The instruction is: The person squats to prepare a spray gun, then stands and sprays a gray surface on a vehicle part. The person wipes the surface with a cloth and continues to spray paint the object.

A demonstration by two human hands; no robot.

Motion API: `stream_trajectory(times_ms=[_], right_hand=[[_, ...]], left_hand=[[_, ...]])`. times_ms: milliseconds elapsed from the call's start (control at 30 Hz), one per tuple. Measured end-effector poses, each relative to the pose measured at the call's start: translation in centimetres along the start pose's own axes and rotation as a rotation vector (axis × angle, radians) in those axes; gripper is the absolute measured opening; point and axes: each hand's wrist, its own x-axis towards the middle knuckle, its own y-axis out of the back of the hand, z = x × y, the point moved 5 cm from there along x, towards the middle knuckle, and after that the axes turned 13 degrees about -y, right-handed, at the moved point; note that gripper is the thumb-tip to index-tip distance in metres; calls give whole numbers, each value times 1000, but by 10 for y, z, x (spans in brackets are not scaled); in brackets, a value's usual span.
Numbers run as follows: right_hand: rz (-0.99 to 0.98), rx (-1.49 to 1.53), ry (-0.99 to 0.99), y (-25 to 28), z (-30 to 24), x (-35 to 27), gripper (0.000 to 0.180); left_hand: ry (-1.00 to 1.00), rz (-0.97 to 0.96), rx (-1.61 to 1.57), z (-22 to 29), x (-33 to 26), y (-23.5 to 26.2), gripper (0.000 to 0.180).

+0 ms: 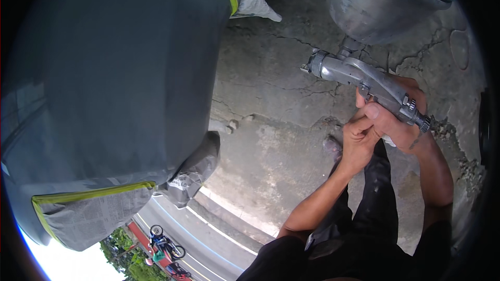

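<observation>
Gravity-feed spray gun (pixel 359 75) in bare metal is at the upper right, above the cracked concrete floor (pixel 271 96), its nozzle end facing left toward a dark grey body panel (pixel 114 73) and well apart from it. Joined to its upper side is a rounded metal paint cup (pixel 383 8), its rim partly cut off by the view's edge. The right hand (pixel 401 122) is wrapped around the gun's handle, thumb laid along the near side. The left hand (pixel 359 140), fingers curled, meets the right one just below the thumb; whether it pinches anything I cannot tell, as the fingertips are hidden. Along the panel's lower edge, yellow-green tape (pixel 94 191) borders a newspaper sheet (pixel 101 213). Beyond, a blue motorcycle (pixel 164 242) stands beside the grey road (pixel 208 237).
</observation>
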Motion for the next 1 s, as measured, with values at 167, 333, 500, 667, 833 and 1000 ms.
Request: stream_trajectory(times_ms=[167, 333, 500, 667, 833, 1000], right_hand=[[2, 47, -62, 2, 2, 4, 29], [71, 57, -45, 3, 9, 8, 25], [97, 42, -61, 8, 9, 14, 22], [-14, 137, -58, 4, 16, 22, 21], [129, 33, -77, 8, 19, 21, 21], [56, 50, 39, 1, 30, 28, 19]], left_hand=[[-72, 22, -5, 5, 8, -2, 24], [-11, -17, 3, -4, 7, 3, 31], [277, 46, 127, -58, -52, 42, 40], [643, -511, 1187, -181, -280, 156, 60], [1204, -519, 1244, -182, -381, 189, 99], [1371, -398, 1287, -213, -374, 203, 106]])
